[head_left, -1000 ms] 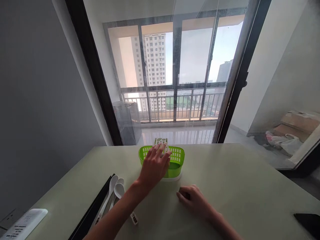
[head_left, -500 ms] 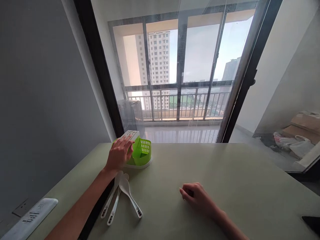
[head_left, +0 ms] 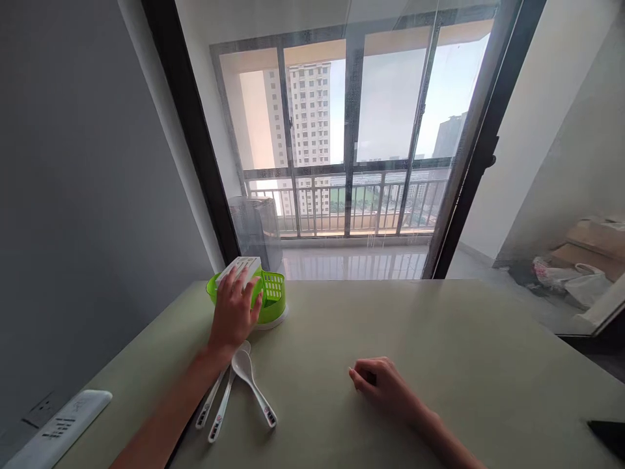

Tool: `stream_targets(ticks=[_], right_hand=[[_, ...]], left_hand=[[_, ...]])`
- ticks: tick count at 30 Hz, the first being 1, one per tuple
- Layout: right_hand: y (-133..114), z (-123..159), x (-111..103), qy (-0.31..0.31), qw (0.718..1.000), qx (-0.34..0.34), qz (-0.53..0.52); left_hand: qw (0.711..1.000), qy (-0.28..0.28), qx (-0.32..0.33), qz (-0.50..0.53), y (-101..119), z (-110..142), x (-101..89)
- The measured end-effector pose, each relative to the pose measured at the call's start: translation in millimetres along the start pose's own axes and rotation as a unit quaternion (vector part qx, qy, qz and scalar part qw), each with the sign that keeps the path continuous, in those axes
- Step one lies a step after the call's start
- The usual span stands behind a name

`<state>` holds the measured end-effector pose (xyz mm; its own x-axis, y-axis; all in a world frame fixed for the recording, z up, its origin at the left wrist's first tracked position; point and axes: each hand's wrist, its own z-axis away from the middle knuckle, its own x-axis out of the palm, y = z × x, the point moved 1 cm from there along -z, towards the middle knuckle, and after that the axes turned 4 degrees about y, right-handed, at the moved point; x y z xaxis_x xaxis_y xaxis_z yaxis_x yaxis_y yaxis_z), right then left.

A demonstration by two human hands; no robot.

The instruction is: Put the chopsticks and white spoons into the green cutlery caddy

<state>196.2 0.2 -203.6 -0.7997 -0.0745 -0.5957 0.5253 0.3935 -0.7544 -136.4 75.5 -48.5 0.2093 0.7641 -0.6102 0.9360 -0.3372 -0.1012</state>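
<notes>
A bright green utensil caddy [head_left: 273, 314] with a white base and a white holed top stands at the table's far left. My left hand [head_left: 235, 311] is against its near side, fingers spread and stretched up towards the white top, hiding part of it. Just below my left wrist lie three white spoons [head_left: 243, 365], handles fanned towards me; my forearm covers part of the leftmost. My right hand [head_left: 378, 378] rests on the table right of the spoons, fingers curled into a loose fist, with nothing visible in it.
The pale green table [head_left: 439, 339] ends at a glass door at the back. A white power strip [head_left: 68, 423] lies along the left edge. A dark object [head_left: 608, 438] sits at the right edge. Bags [head_left: 581, 286] and cardboard are on the floor beyond.
The green caddy has shifted a little to the left and turned slightly. My left hand's fingers have spread and lie lower on its front. My right hand stays put.
</notes>
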Motion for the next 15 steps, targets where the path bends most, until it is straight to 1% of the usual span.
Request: stream_targets(ticks=[1, 3, 5, 6, 9, 11, 13, 15], right_hand=[[0, 0, 0, 0.003, 1.0, 0.001, 0.001], [-1, 0, 0, 0.005, 1.0, 0.004, 0.0], [-1, 0, 0, 0.005, 1.0, 0.009, -0.002], [-2, 1, 0, 0.005, 1.0, 0.012, -0.004], [1, 1, 1, 0.01, 1.0, 0.011, -0.015], [5, 1, 3, 0.013, 0.999, 0.003, -0.036], [11, 1, 6, 0.009, 0.998, -0.008, -0.059], [16, 1, 10, 0.005, 0.998, -0.015, -0.067]], left_hand=[[1.0, 0.001, 0.006, 0.017, 13, 4, 0.7], [0.997, -0.023, 0.012, 0.078, 46, 14, 3.6], [0.984, -0.063, 0.006, 0.165, 84, 28, 8.4], [0.974, -0.091, 0.002, 0.209, 104, 36, 11.6], [0.926, -0.176, -0.016, 0.334, 159, 60, 24.1], [0.888, -0.218, -0.033, 0.404, 188, 74, 33.9], [0.855, -0.244, -0.039, 0.455, 208, 84, 43.2], [0.834, -0.255, -0.05, 0.487, 221, 90, 50.0]])
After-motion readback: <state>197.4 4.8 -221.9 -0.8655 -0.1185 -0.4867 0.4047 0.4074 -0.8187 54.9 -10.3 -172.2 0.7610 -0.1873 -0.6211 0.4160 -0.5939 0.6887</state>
